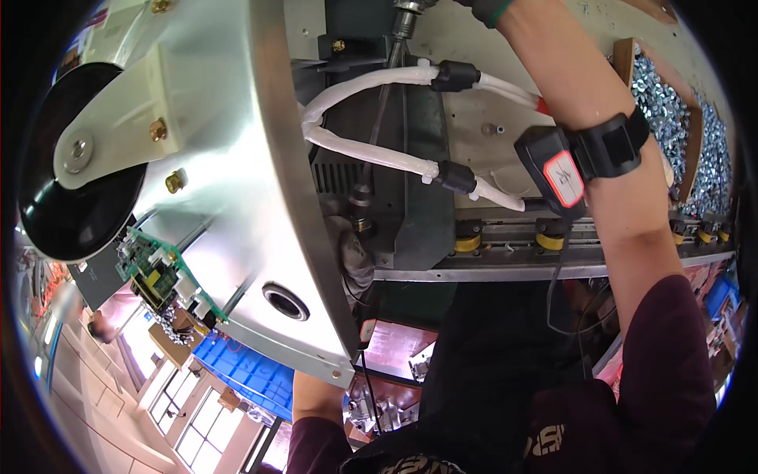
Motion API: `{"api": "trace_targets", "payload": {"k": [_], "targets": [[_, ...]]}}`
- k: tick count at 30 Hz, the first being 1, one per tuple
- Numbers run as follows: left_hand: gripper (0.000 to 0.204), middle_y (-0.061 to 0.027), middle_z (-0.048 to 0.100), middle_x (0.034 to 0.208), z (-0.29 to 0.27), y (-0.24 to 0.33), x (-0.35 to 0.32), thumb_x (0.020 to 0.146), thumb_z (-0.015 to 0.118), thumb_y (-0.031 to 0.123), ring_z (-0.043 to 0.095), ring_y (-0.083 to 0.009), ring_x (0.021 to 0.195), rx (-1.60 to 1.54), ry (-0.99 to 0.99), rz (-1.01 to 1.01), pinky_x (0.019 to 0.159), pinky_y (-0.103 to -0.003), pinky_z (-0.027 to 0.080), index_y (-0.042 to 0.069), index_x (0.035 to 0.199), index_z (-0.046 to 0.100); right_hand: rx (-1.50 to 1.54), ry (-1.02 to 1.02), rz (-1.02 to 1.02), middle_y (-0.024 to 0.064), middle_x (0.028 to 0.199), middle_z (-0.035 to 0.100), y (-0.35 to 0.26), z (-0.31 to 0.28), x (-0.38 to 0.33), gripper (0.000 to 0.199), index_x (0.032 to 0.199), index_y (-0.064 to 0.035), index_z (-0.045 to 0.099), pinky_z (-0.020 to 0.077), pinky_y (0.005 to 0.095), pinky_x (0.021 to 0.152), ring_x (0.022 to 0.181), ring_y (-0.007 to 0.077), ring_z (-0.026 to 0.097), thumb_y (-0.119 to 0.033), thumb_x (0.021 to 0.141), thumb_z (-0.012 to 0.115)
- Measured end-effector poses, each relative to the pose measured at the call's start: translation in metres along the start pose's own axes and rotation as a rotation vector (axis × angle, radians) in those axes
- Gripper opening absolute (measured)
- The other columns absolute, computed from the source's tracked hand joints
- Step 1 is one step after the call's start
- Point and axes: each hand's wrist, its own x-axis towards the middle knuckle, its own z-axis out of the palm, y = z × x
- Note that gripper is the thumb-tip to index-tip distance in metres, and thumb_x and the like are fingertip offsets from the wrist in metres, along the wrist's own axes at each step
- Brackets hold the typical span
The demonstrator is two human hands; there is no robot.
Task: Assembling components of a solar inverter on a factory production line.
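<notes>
A large silver metal housing [229,158] fills the left half, tilted up close to the camera. A driver tool's chuck [407,16] enters at the top, and its thin shaft [379,118] runs down to a screw point [362,196] on the dark inner frame. My right forearm reaches up to the top edge, where only the glove cuff of my right hand [488,8] shows beside the tool. My left forearm goes behind the housing. The grey gloved fingers of my left hand [353,251] curl at the housing's rim. White sleeved cables [371,150] with black connectors cross the frame.
A black box with a red and white label [553,174] is strapped to my right wrist. Wooden trays of silver screws [663,103] sit at the right. A rail with yellow rollers [505,241] runs below. A green circuit board [154,265] and a black disc [71,197] sit on the housing.
</notes>
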Motion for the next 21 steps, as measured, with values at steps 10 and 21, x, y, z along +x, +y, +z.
{"api": "trace_targets", "payload": {"k": [10, 21], "targets": [[0.023, -0.0090, 0.058, 0.073, -0.002, -0.006, -0.008, 0.081, 0.037, 0.029, 0.054, -0.0261, 0.076, 0.027, -0.066, 0.005, 0.094, -0.042, 0.033, 0.010, 0.070, 0.043, -0.036, -0.005, 0.048, 0.0069, 0.058, 0.055, 0.018, -0.010, 0.003, 0.020, 0.070, -0.0086, 0.053, 0.0482, 0.0324, 0.042, 0.045, 0.0187, 0.054, -0.023, 0.084, 0.049], [0.022, -0.0085, 0.057, 0.072, -0.003, 0.008, -0.006, 0.079, 0.039, 0.030, 0.055, -0.0258, 0.072, 0.034, -0.060, -0.156, 0.092, -0.042, 0.034, 0.010, 0.070, 0.044, 0.009, 0.108, 0.041, 0.0065, 0.060, 0.057, 0.019, -0.007, 0.003, 0.020, 0.075, -0.0092, 0.054, 0.0486, 0.0317, 0.042, 0.047, 0.0183, 0.056, -0.026, 0.086, 0.049]]}}
